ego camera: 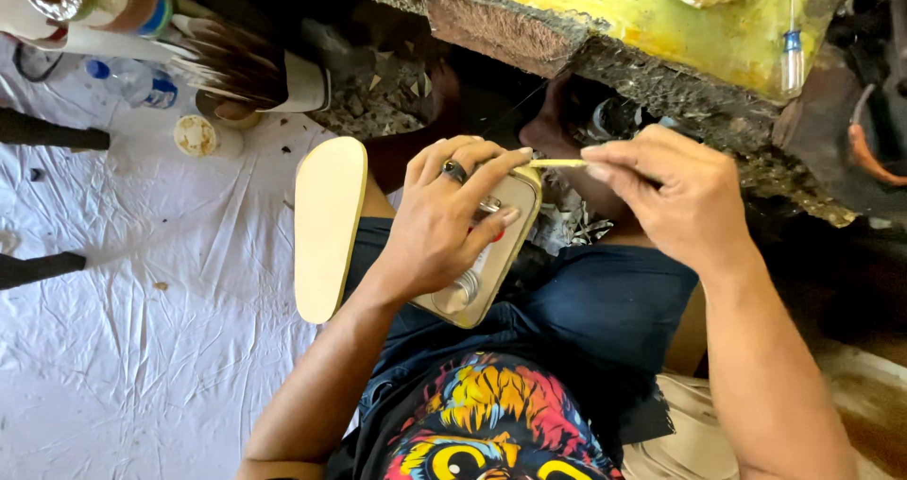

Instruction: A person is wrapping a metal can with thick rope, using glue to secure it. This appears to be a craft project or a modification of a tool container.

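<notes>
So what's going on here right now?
A person sits over a white sheet. Their left hand grips a flat tan rounded piece with metal fittings on the lap, while the right hand holds a thin stick, its tip at the piece's top edge. A plain tan oval blank lies beside it. A cup of brushes and a small round lid are nearby.

The flat tin [491, 253] looks like dull, pale metal with a smooth lid. The thin stick [557, 162] seems bare wood. The oval board [328, 227] is matt and smooth. The white sheet [123, 329] is creased cloth; the yellow slab [661, 26] has rough, crumbly edges.
</notes>
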